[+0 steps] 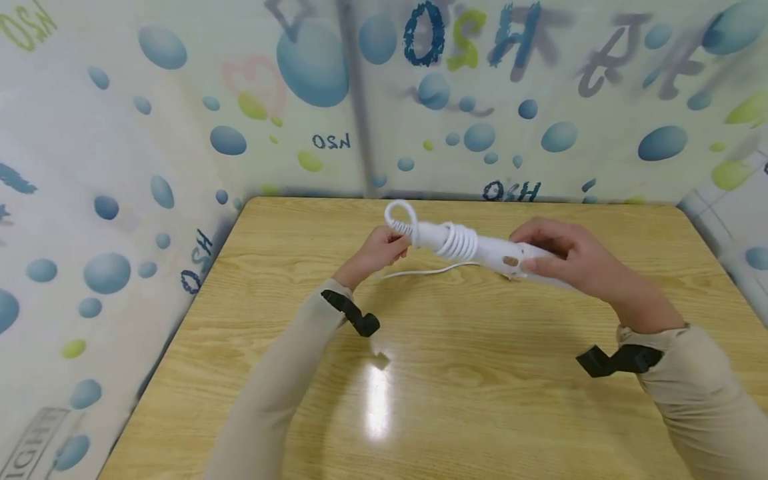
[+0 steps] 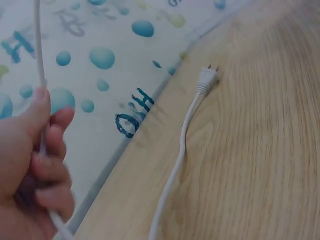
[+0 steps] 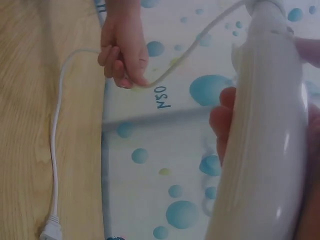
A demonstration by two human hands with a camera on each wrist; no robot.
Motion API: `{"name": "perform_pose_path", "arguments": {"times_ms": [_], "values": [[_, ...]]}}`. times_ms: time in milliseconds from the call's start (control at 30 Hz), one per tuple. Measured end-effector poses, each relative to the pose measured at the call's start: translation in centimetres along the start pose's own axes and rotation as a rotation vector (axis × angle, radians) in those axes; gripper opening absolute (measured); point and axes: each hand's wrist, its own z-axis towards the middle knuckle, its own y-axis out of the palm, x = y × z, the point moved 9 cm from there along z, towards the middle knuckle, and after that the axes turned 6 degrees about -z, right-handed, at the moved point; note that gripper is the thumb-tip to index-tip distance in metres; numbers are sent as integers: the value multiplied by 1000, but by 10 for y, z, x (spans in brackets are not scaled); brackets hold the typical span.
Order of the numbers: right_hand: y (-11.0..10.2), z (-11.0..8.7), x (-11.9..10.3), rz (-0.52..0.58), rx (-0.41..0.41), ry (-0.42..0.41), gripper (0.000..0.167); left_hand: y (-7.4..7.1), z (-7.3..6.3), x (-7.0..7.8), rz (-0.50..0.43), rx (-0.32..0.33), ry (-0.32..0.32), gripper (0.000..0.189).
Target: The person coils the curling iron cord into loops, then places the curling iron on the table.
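Note:
My right hand [image 1: 573,257] grips a white hair straightener [image 1: 493,252] by its wide end, thumb on the near side by a small brown oval, and holds it above the table. Several turns of its white cord [image 1: 459,241] are wound round the narrow end. In the left wrist view my left hand [image 2: 37,165] holds a stretch of the cord with curled fingers. From there the cord's free part runs over the table to a two-prong plug [image 2: 208,79]. The right wrist view shows the straightener's smooth body [image 3: 265,130] up close, with fingertips behind it.
A wood-grain table [image 1: 456,387] spreads beneath both hands. Behind it and to the left stand pale walls [image 1: 396,120] covered with blue and green drops and lettering. Black camera mounts [image 1: 354,313] sit on both wrists.

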Motion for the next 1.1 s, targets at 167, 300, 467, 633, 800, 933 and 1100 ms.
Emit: {"name": "perform_pose_path", "arguments": {"times_ms": [167,300,467,633,800,933,1100], "values": [[23,0,0,-32,-195,-71,28,-9,2,6,162,66,-19,31],[36,-3,3,-42,-317,-80,27,-10,4,15,269,36,-15,30],[53,-9,11,-129,-444,-42,20,-8,6,34,276,8,46,22],[58,-10,21,-257,-463,4,15,-9,5,55,237,19,70,20],[58,-12,31,-290,-460,46,15,-5,3,79,206,10,110,20],[57,-12,37,-357,-444,92,15,2,0,100,191,-10,160,20],[54,-10,47,-499,-419,158,14,15,-8,119,205,-52,210,18]]}}
